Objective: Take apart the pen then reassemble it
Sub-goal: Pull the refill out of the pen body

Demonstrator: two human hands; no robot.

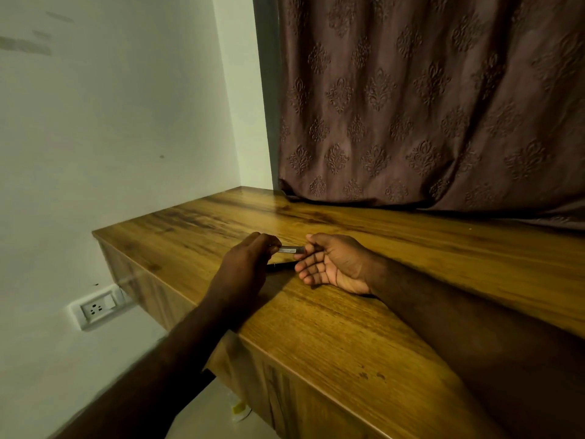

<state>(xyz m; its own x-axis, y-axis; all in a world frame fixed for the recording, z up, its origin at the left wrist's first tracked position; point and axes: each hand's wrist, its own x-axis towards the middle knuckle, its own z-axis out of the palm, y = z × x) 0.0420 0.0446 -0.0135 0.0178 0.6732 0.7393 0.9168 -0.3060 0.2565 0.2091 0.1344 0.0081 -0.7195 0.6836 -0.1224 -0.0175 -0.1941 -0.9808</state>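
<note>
Just above the table [348, 327], the left hand [250, 261] curls its fingers around one end of the pen [289, 249]. The right hand [335, 264], palm up, pinches the other end with thumb and forefinger, probably to twist it apart.

Wooden counter [348, 315] — right hand [335, 264], curtain hem [411, 202]

Only a short pale stretch of the pen [291, 249] shows. One end is buried in the curled fingers of the left hand [250, 261], whose back faces the camera; the other is covered where the right hand [332, 264] pinches it. Below them a thin dark thing [280, 265] on the surface [316, 327] is half hidden and too small to name. The surface runs off the right edge. A blurred yellow-white item [239, 409] lies on the floor [215, 421].
</note>
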